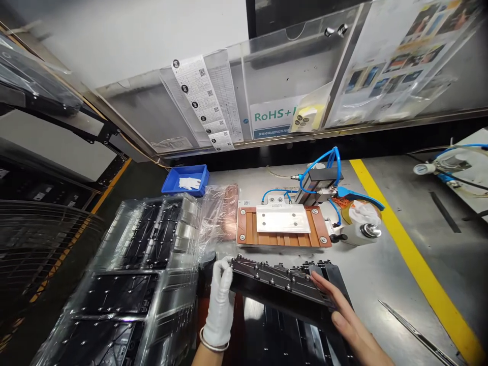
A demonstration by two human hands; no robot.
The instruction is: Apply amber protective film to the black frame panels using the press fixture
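A black part point(277, 279) is gripped at its left end by the gloved left hand point(221, 292) and at its right by the bare right hand point(347, 316); it is held nearer than a brown fixture point(284, 239); at left, similar parts point(114, 293) are held in clear trays point(186, 223).

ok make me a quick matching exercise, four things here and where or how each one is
Things
1. shallow blue plastic bin
2. long black plastic part
3. slim silver metal tool
4. rectangular brown fixture base

Place or state
A. near the lower end of the yellow stripe
B. partly covered by a bolted silver plate
C. has a crumpled white item inside
D. between the white-gloved left grip and the bare right grip

Pairs: 1-C, 2-D, 3-A, 4-B
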